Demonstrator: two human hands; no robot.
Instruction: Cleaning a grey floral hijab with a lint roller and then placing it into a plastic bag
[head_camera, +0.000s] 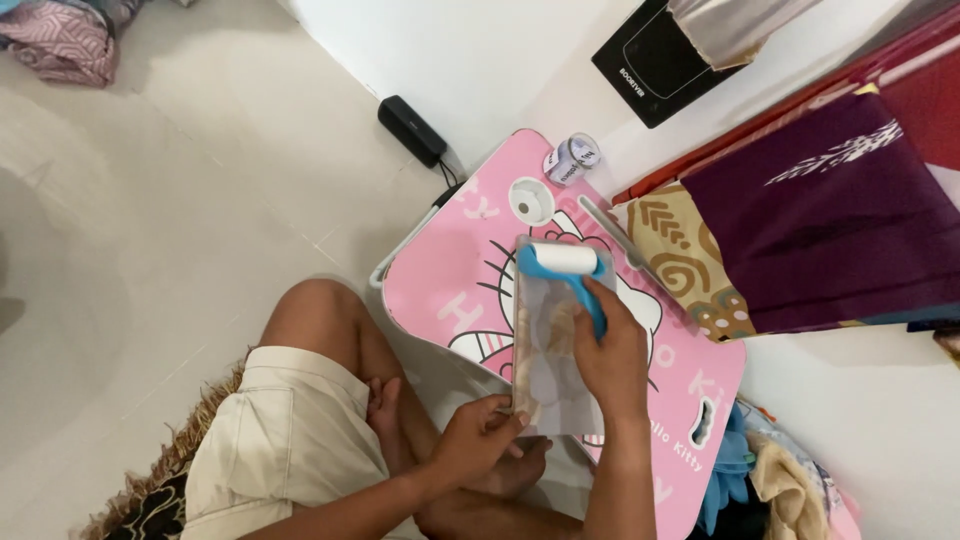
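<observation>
Risk: flat translucent plastic pouch with beige patches (556, 350) may skid or crease under roller pressure, judged from single corner hold; near edge overhangs edge of pink cartoon-printed lap table (455, 270).

Risk: small white round container (571, 159) near table's far rim could be knocked off by overshoot.

Right hand (612, 358): fingers wrapped tight round blue handle of white-drum lint roller (562, 262), drum resting on pouch's far end.

Left hand (480, 435): thumb and fingers pinching pouch's near corner (fingertips partly hidden).

Pouch lies lengthwise on table, between both hands.
</observation>
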